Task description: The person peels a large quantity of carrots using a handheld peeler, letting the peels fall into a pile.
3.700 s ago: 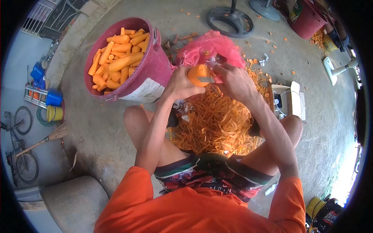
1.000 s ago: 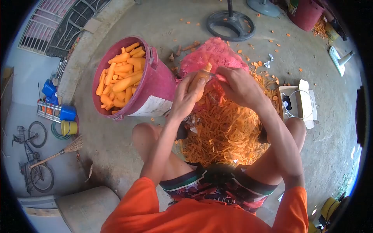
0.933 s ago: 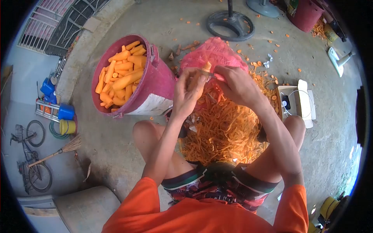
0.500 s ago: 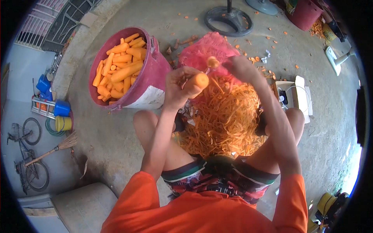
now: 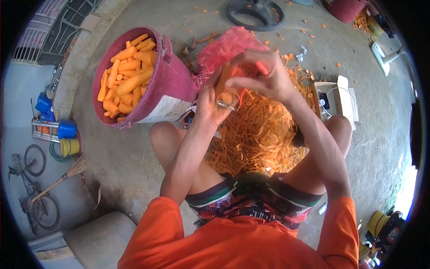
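Note:
My left hand [image 5: 207, 104] is closed around a carrot [image 5: 222, 81] above the peelings, its cut end facing me. My right hand [image 5: 268, 80] is closed on a peeler [image 5: 262, 68] with a red-orange handle. The peeler's metal blade lies at the carrot's near end, and my fingers hide part of both. Beneath my hands, a large heap of carrot peelings [image 5: 262, 134] lies between my legs. A pink mesh sack [image 5: 233, 42] lies just beyond the heap. To the left stands a tilted pink tub [image 5: 177, 80] filled with peeled carrots [image 5: 127, 76].
An open cardboard box [image 5: 342, 105] with a white cable stands to the right of the heap. Carrot slices are scattered over the concrete floor [image 5: 130, 161]. A round black stand base [image 5: 255, 18] is at the far side. A broom [image 5: 67, 172] and a bicycle [image 5: 38, 188] are at the left.
My right hand has moved left from beside the sack onto the carrot, bringing the peeler against it. A small carrot piece seen between my hands is no longer visible there. The view has shifted slightly.

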`<state>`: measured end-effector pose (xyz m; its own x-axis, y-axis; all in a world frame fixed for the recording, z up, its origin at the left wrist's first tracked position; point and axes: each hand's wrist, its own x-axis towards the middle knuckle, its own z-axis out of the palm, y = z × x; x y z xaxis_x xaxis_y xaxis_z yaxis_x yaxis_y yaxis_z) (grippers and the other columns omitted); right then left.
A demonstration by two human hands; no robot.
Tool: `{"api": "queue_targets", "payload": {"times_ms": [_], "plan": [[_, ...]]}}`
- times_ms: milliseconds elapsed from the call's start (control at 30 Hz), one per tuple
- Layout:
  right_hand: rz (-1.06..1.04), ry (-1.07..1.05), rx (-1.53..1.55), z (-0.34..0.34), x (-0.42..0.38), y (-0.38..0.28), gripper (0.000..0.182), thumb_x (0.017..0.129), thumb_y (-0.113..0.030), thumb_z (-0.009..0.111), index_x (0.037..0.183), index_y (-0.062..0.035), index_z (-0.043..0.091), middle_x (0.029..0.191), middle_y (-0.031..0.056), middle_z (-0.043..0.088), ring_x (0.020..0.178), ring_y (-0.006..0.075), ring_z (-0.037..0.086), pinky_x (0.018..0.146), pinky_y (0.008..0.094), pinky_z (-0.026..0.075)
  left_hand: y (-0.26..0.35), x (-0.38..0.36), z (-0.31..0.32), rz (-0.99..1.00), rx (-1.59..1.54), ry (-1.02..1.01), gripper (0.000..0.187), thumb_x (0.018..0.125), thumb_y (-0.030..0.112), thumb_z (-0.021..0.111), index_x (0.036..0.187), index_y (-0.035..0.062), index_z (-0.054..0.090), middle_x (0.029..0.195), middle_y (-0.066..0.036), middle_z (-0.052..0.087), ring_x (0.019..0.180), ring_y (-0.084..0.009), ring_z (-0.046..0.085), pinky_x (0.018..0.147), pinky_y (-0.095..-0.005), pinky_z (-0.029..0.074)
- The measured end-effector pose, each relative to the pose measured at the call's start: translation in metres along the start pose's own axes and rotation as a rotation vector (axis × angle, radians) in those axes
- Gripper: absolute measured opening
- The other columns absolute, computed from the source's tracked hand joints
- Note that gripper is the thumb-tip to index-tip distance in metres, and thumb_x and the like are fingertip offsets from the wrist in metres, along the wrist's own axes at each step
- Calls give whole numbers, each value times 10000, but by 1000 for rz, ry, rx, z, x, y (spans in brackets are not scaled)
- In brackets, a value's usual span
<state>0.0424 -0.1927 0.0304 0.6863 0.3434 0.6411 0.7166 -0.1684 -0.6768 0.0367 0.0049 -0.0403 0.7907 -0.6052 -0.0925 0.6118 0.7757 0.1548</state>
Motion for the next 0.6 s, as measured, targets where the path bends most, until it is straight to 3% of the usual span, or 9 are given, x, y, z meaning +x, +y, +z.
{"api": "queue_targets", "payload": {"times_ms": [167,233,267,300,400,433,500,567,600], "plan": [[-96,55,-74,-17,-4,45,283,810,-215,886,950,-34,720,804,91,702,716,190,674,668,327,533,-9,-2,9,-32,18,72,339,1105,280,466,1262,19,616,1174,-126,666,1075,-272,640,907,-464,565],[387,298,108,-38,0,69,266,819,-211,881,946,-36,725,813,79,713,729,161,682,673,315,536,-9,-4,10,-125,-67,36,336,1102,277,477,1262,14,613,1167,-115,654,1059,-262,627,910,-462,560],[455,352,35,-46,-1,65,238,812,-207,887,920,-54,740,809,73,721,753,145,686,693,307,546,-9,-4,9,-80,3,56,324,1096,269,492,1258,15,611,1151,-106,646,1046,-259,615,901,-448,563],[443,352,31,-38,-1,55,238,812,-207,887,920,-54,740,809,73,721,753,145,686,693,307,546,-6,-3,7,-33,76,75,313,1090,261,508,1254,16,610,1135,-98,638,1034,-255,604,892,-435,566],[-6,-117,-59,-11,1,-6,241,786,-226,907,902,-78,756,828,81,726,815,174,710,740,330,571,-8,-2,6,51,133,217,291,1078,247,524,1255,34,612,1093,-115,668,938,-244,635,779,-367,564],[-128,-56,-130,-1,-5,9,239,804,-216,895,927,-68,753,880,79,752,823,158,726,749,327,584,-9,-1,9,88,119,282,290,1076,251,524,1252,36,612,1070,-123,677,890,-242,641,738,-346,553],[385,110,134,-12,-10,41,220,844,-187,864,955,-40,744,917,67,774,809,131,729,748,320,595,-14,-8,6,156,255,304,283,1072,253,530,1220,30,622,1052,-125,699,856,-233,673,732,-355,566],[298,270,-143,-43,0,58,188,880,-153,828,969,-13,739,887,42,772,775,101,704,716,280,574,-7,-5,8,-21,206,128,267,1065,252,540,1184,34,637,1082,-116,711,929,-210,707,759,-394,614],[276,228,14,-38,-1,59,200,865,-164,841,973,-26,745,868,49,766,769,104,698,718,273,565,-9,-4,15,-11,162,143,270,1064,260,547,1166,29,643,1064,-120,714,933,-211,707,751,-390,612]]}}
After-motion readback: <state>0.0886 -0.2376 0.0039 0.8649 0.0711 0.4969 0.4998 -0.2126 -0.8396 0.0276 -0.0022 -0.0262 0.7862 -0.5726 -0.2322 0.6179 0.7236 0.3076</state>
